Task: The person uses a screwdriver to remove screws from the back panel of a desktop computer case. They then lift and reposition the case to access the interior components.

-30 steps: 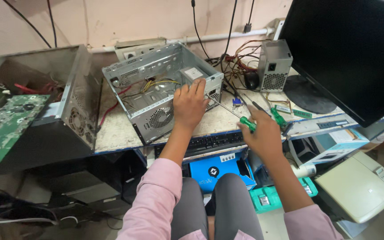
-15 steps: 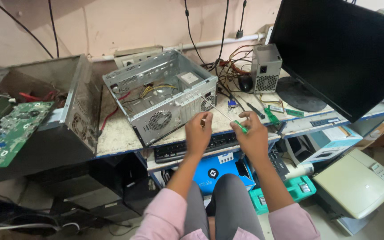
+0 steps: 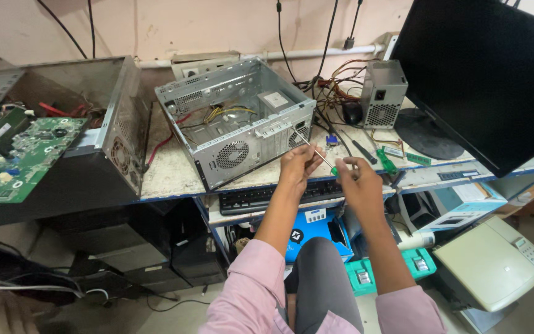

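My right hand grips the green handle of a screwdriver, whose thin metal shaft points up and left toward the open grey computer case. My left hand pinches the shaft near its middle, just in front of the case's front corner. The case lies on the worktop with its side off, showing a fan grille and yellow wires inside. Both hands hover above a black keyboard on a pull-out shelf.
A dark open tower case with a green circuit board sits left. A power supply, loose cables, a second green screwdriver and a large black monitor stand right. A printer and blue box sit below.
My left hand came off the grey case and moved back to the screwdriver shaft. Both hands drew together in front of the case, above the keyboard.
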